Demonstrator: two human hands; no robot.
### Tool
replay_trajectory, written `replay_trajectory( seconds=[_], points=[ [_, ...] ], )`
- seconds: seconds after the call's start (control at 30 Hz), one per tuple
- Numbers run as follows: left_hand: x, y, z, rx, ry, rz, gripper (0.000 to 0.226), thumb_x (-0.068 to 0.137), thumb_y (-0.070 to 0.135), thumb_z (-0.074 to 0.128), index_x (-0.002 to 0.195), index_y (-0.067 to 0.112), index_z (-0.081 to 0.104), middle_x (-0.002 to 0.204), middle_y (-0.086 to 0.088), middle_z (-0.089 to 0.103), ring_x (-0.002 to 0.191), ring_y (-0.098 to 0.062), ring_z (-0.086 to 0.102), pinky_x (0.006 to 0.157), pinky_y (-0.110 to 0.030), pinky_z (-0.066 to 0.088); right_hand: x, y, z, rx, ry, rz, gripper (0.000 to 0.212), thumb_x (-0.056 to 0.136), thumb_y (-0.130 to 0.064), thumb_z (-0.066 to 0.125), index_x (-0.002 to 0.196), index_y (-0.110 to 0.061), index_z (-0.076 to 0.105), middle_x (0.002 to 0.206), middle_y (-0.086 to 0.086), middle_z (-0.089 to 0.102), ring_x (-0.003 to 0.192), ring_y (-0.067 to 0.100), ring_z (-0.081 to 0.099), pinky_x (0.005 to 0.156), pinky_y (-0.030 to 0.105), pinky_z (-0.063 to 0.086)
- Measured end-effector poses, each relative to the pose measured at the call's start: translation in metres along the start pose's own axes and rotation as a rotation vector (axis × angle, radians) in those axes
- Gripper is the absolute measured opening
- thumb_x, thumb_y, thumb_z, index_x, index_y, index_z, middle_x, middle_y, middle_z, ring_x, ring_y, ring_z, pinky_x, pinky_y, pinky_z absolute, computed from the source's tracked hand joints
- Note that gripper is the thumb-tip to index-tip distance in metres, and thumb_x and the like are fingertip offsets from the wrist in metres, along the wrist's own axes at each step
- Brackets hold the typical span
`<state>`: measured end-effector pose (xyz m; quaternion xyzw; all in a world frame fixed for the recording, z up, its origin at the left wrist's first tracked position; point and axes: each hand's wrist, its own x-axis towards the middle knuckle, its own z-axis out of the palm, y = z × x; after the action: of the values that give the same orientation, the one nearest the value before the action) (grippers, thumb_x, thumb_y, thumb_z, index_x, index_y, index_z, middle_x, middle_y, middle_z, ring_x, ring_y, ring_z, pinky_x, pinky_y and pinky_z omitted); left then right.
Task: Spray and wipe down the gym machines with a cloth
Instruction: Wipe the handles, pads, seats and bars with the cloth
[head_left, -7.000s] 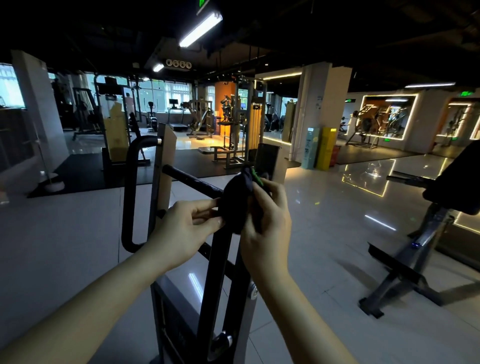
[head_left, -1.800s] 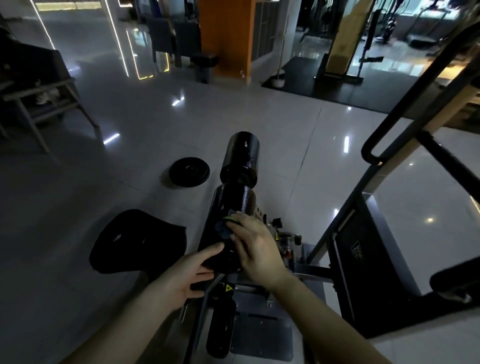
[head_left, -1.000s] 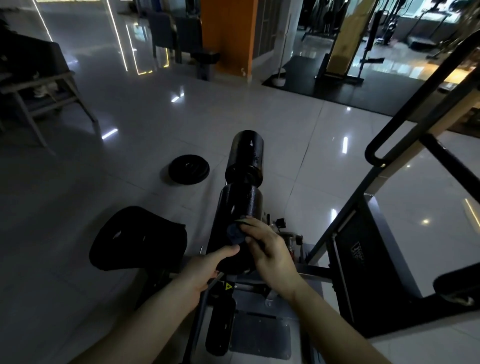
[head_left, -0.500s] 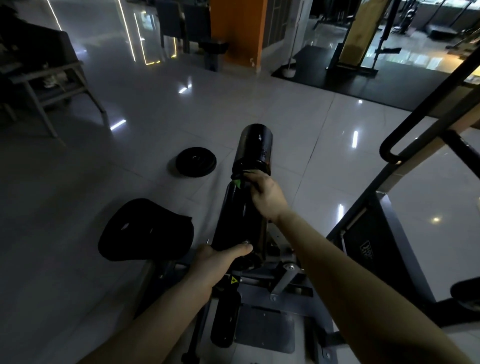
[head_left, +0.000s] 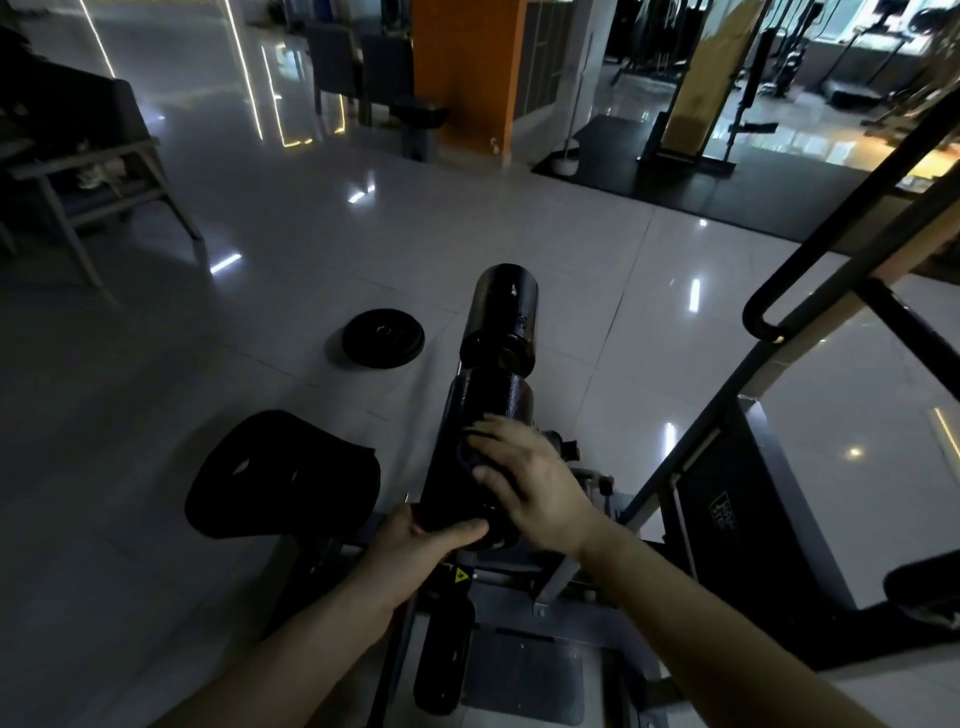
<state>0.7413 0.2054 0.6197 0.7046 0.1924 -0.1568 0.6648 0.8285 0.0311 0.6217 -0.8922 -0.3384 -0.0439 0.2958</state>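
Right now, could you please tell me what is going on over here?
A person is wiping down a gym machine. The right hand holds a dark cloth against the near roller pad, while the left hand grips that pad's near end. The far roller pad and a weight plate on the floor are untouched.

right hand (head_left: 530, 488) + cloth (head_left: 466, 454) | pulled back along roller pad (head_left: 491, 400) | nearer left hand (head_left: 415, 545)
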Motion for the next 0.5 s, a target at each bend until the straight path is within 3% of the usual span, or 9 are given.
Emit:
replay_trajectory(
  seconds=[0.2, 0.3, 0.43, 0.5],
  points=[
    [0.0, 0.011, -0.012, 0.042, -0.011, -0.079, 0.018, 0.092, 0.049, 0.067, 0.093, 0.032, 0.065, 0.098, 0.018, 0.068, 0.097, -0.002, 0.062, 0.069, -0.017, 0.04, 0.076, 0.035, -0.011, -0.113, 0.042, 0.133, 0.039, 0.1, -0.022, 0.053, 0.128, 0.001, 0.066, 0.132, 0.021, 0.064, 0.127, 0.042, 0.057, 0.108, 0.05, 0.044],
    [0.004, 0.01, -0.014, 0.022, 0.0, -0.121, 0.021, 0.093, 0.054, 0.062, 0.097, 0.034, 0.062, 0.111, 0.008, 0.066, 0.103, -0.009, 0.061, 0.076, -0.025, 0.04, 0.084, 0.034, -0.008, -0.026, 0.077, 0.197, 0.034, 0.103, -0.015, 0.054, 0.131, 0.002, 0.065, 0.137, 0.019, 0.062, 0.129, 0.039, 0.056, 0.109, 0.042, 0.043],
    [0.006, 0.01, -0.018, 0.005, -0.013, -0.153, 0.038, 0.083, 0.062, 0.068, 0.103, 0.031, 0.061, 0.116, 0.005, 0.066, 0.108, -0.012, 0.061, 0.102, -0.04, 0.042, 0.042, 0.01, 0.007, -0.023, 0.167, 0.062, 0.033, 0.102, -0.02, 0.051, 0.121, -0.002, 0.07, 0.128, 0.013, 0.067, 0.122, 0.032, 0.059, 0.107, 0.044, 0.045],
    [0.005, 0.011, -0.019, 0.014, -0.034, -0.16, 0.05, 0.073, 0.068, 0.072, 0.105, 0.031, 0.061, 0.114, 0.005, 0.068, 0.109, -0.013, 0.063, 0.107, -0.046, 0.041, 0.015, -0.001, 0.013, -0.033, 0.214, 0.014, 0.035, 0.102, -0.025, 0.049, 0.121, -0.005, 0.071, 0.127, 0.008, 0.067, 0.122, 0.025, 0.058, 0.109, 0.04, 0.042]
  ],
)
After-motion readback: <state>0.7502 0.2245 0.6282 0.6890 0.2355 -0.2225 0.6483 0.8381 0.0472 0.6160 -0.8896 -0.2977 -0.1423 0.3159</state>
